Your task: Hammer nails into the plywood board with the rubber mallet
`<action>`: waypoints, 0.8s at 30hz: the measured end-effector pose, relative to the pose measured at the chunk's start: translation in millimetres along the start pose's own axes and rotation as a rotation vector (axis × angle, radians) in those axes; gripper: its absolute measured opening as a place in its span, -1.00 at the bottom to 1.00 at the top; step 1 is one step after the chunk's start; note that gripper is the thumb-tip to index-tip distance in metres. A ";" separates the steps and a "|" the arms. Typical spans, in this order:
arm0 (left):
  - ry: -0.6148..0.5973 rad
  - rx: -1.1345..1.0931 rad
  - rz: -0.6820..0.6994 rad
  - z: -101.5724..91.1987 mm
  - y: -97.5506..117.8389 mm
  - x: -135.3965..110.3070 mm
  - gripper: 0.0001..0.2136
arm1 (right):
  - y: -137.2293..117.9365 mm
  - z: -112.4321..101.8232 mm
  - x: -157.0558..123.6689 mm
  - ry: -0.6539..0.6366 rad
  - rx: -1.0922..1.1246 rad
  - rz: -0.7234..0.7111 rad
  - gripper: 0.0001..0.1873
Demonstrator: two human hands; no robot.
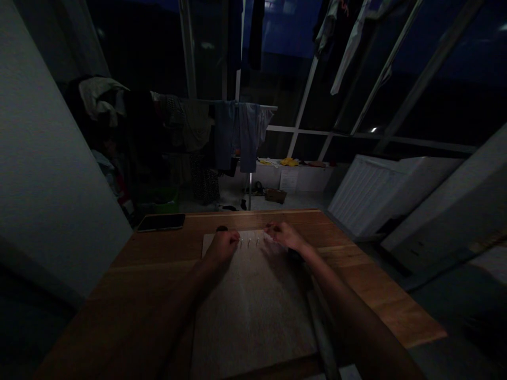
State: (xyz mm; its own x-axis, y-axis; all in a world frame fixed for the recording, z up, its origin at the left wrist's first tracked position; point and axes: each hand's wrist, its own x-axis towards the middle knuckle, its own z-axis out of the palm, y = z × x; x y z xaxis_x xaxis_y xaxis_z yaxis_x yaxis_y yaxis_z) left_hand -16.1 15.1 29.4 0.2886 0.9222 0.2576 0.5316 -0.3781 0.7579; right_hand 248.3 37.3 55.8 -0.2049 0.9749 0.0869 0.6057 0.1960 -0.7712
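Observation:
A pale wooden board (257,295) lies on the table, with several thin nail-like pins (249,242) standing in a row near its far edge. At the left end of that row is my left hand (225,245), its fingers curled together close beside a pin. My right hand (285,235) hovers over the board's far right corner, fingertips pinched together. The dim light hides what either hand holds, if anything. Under my right forearm lies a long-handled tool (325,345) with a dark head, perhaps a hammer. A small dark round object (222,228) sits behind my left hand.
A phone (161,222) lies at the wooden table's (150,279) far left corner. Beyond the table, clothes (247,134) hang from a rack before dark windows. A white ridged panel (364,192) stands to the right, and a pale wall (47,158) rises on the left.

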 end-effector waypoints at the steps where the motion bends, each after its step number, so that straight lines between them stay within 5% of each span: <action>1: 0.017 0.005 0.009 -1.3 0.9 1.5 -0.87 | -2.9 2.6 -2.9 -0.027 -0.060 -0.011 -0.80; 4: 0.033 0.028 0.060 -3.9 2.1 5.3 -0.86 | -12.0 7.3 -9.8 -0.086 -0.230 -0.020 -0.96; 10: -0.114 0.119 0.168 8.6 -2.1 4.0 -0.80 | -26.7 6.5 -13.8 -0.067 -0.404 -0.060 -0.72; 17: 0.039 -0.036 0.046 2.6 9.3 4.1 -0.89 | -37.6 31.6 -8.8 -0.137 -0.442 -0.131 -0.71; 24: 0.030 -0.111 0.020 -1.4 9.4 -7.9 -0.92 | -51.1 45.6 -4.4 -0.149 -0.427 -0.202 -0.74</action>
State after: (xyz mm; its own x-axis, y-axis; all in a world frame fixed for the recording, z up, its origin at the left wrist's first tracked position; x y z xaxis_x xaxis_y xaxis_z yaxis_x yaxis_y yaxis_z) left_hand -14.5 4.3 35.3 0.2733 0.9171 0.2904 0.4340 -0.3869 0.8136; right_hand 183.2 18.2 66.1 -0.4397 0.8933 0.0930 0.7972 0.4359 -0.4178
